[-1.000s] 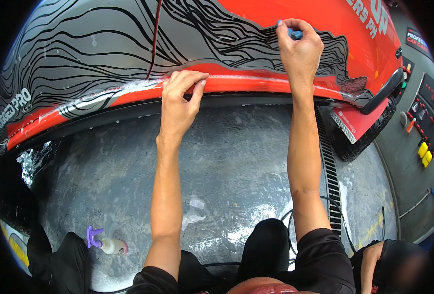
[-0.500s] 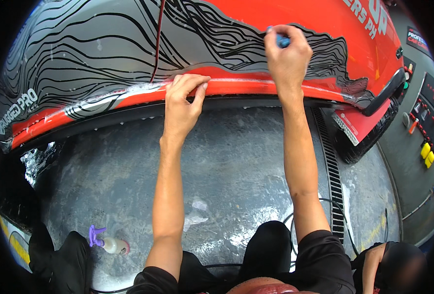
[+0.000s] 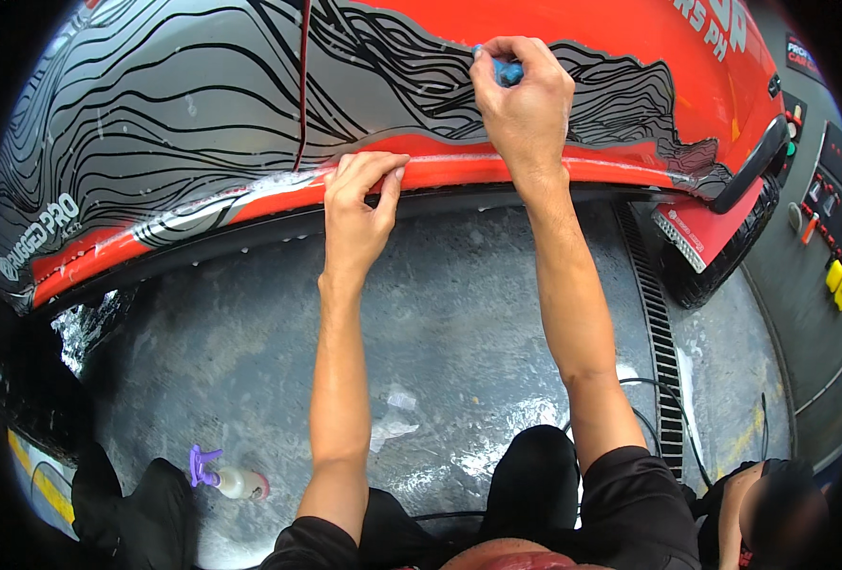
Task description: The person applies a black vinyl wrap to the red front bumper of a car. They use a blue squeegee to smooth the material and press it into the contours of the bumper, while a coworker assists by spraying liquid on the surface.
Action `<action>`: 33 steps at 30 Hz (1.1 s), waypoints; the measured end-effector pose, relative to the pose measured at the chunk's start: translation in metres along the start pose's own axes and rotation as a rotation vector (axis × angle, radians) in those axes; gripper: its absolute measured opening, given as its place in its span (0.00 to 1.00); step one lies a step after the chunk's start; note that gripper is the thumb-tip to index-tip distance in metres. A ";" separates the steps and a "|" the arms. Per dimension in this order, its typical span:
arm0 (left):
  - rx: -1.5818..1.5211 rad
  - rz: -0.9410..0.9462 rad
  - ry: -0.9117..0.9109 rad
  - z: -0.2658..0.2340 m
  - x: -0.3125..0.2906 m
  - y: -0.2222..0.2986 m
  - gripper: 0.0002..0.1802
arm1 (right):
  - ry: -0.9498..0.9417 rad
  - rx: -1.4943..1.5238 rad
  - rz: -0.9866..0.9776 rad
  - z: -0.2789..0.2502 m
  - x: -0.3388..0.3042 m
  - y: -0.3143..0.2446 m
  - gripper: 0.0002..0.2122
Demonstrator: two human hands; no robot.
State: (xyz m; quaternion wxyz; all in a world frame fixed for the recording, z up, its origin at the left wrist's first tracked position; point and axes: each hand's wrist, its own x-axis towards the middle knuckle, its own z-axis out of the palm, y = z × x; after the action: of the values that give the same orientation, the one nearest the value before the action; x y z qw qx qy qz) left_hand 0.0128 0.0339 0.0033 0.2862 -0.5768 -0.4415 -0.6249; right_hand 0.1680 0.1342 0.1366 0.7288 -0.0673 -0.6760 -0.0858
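Observation:
A wet car side [image 3: 193, 109] stretches before me, red and grey with black wavy lines. My right hand [image 3: 527, 109] pinches a small blue lump [image 3: 508, 73] against the grey patterned panel. Fingers hide much of the lump, so its exact kind is unclear. Lower and to the left, my left hand [image 3: 356, 209] rests its fingertips on the red sill [image 3: 449, 173]. Its fingers are bent with the thumb apart, and nothing shows in them. White suds [image 3: 283, 182] lie along the sill to the left of that hand.
A spray bottle [image 3: 240, 483] with a purple trigger lies on the wet floor. A drain grate [image 3: 663, 356] runs at the right, with a black hose [image 3: 682, 427] across it. The tyre and red mudflap [image 3: 711, 228] stand beyond. Other people crouch at both lower sides.
My right hand has slid left along the panel with the blue lump. The left hand stays on the sill in nearly the same pose. The whole view has shifted slightly.

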 end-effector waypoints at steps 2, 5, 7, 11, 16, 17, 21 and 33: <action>-0.013 -0.014 -0.005 -0.002 0.002 0.000 0.08 | -0.001 -0.034 0.035 -0.007 0.001 0.008 0.06; -0.036 -0.024 -0.008 -0.003 0.000 0.000 0.08 | 0.002 -0.035 0.078 -0.015 -0.001 0.013 0.06; 0.002 0.011 -0.004 -0.003 0.001 0.001 0.08 | -0.003 -0.006 0.063 -0.006 0.001 0.006 0.06; 0.000 0.002 -0.007 -0.004 0.001 0.004 0.08 | -0.003 0.023 0.023 0.002 0.004 -0.008 0.05; -0.026 0.002 -0.004 -0.007 0.001 0.001 0.07 | -0.041 0.057 0.083 0.010 0.007 -0.021 0.06; -0.010 0.021 -0.002 -0.007 0.001 0.002 0.07 | -0.035 0.045 0.004 0.019 0.009 -0.029 0.06; -0.054 -0.006 0.000 -0.006 0.002 0.003 0.07 | -0.034 0.036 0.020 0.017 0.010 -0.029 0.06; -0.060 -0.026 -0.018 -0.017 0.005 0.008 0.07 | -0.045 0.075 0.245 0.005 0.001 -0.028 0.05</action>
State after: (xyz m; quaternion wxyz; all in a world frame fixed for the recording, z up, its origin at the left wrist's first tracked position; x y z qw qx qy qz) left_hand 0.0105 0.0164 0.0111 0.2565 -0.5850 -0.4324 -0.6364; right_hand 0.1577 0.1082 0.1379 0.7204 -0.1241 -0.6817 0.0306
